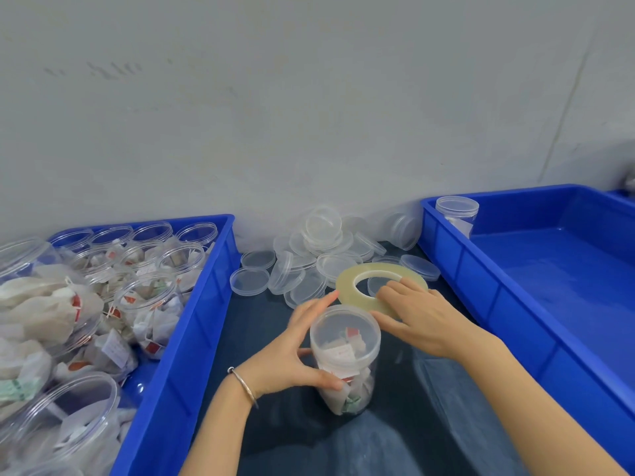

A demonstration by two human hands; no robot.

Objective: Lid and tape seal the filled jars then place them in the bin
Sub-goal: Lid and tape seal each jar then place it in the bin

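Now the left hand (292, 352) is gripping a clear jar (345, 362) standing on the dark table (429, 424), with its lid (344, 333) on and little bags inside. The right hand (422, 317) is gripping the tape roll (350, 286) just behind it. One blue bin (178, 372) is holding open filled jars (144, 304). The other blue bin (481, 286) is holding one lidded jar (457, 214).
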